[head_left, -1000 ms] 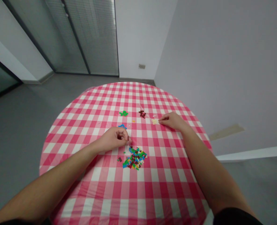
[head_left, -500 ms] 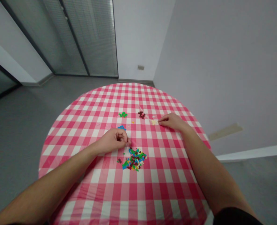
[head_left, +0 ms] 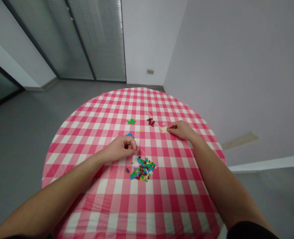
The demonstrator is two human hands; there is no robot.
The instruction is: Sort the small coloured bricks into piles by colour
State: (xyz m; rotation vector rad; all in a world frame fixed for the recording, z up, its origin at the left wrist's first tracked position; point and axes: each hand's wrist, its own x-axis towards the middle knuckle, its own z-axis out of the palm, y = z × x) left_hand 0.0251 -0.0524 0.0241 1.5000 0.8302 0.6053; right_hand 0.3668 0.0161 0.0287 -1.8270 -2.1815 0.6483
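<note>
My left hand is curled above a pink-and-white gingham tablecloth, its fingertips pinched together just above a heap of mixed small plastic bricks. Anything between those fingertips is hidden. My right hand reaches in from the right, its fingertips touching or almost touching a small patch of cream bricks. Green bricks and dark red bricks lie farther out, while blue bricks sit partly hidden behind my left hand. A few dark bricks lie left of the heap.
The round table's far edge curves against a grey floor. A pale wall rises on the right, and a glass partition with blinds stands behind the table. My forearms cross the near half of the cloth.
My right hand has moved slightly left, closer to the cream bricks. My left hand has barely shifted, and the view has tilted a little.
</note>
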